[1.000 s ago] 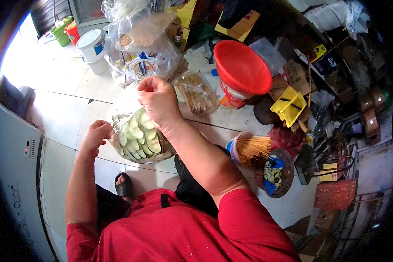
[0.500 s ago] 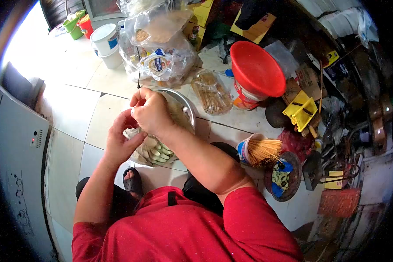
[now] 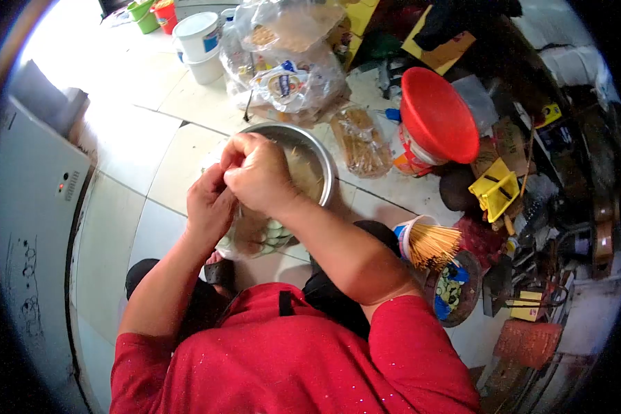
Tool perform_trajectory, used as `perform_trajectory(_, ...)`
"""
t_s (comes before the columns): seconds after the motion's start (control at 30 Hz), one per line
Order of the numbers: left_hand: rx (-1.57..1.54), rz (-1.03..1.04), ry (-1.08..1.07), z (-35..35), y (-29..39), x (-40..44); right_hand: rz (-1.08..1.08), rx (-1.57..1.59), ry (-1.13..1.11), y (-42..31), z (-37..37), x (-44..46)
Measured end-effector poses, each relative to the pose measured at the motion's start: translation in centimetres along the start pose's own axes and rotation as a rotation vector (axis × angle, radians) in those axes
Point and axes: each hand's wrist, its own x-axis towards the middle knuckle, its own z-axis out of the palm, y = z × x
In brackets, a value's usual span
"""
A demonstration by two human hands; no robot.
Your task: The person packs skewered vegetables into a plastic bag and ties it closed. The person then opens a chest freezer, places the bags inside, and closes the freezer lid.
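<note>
Both hands meet above a steel bowl [image 3: 329, 181] on the tiled floor. My left hand [image 3: 210, 205] is closed, its fingertips pinched against those of my right hand [image 3: 261, 176], which is also closed. What lies between the fingers is too small or hidden to make out. Just below the hands are pale green-edged vegetable slices [image 3: 274, 236] in what looks like clear plastic [image 3: 236, 241], in front of the bowl. My forearms and hands cover part of the bowl and the slices.
A cup of thin wooden sticks [image 3: 431, 241] stands at right, beside a round dish of sliced vegetables [image 3: 455, 317]. Beyond are a red basin [image 3: 438, 114], a bag of brown sticks [image 3: 361, 141], filled plastic bags [image 3: 286, 83] and a white bucket [image 3: 196, 34]. A white appliance [image 3: 34, 241] borders the left.
My view has shifted, so the surroundings sit further right. My left hand's fingers have closed up against my right hand, and more of the bowl shows.
</note>
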Motion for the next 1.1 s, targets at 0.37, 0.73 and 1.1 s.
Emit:
perform_trajectory(0.37, -0.345, -0.208, 0.027, -1.9, 1.6, 0.1, 0.129, 0.220, -0.188, -0.4, -5.2, 1.6)
perform_trajectory(0.73, -0.462, -0.318, 0.057, -4.6, 4.4, -1.5, 0.932, 0.220, -0.320, 23.1, -8.5, -3.8)
perform_trajectory(1.1, -0.429, -0.281, -0.050, -7.7, 6.8, -3.3, 1.195, 0.477, -0.294, 20.3, -2.2, -8.0)
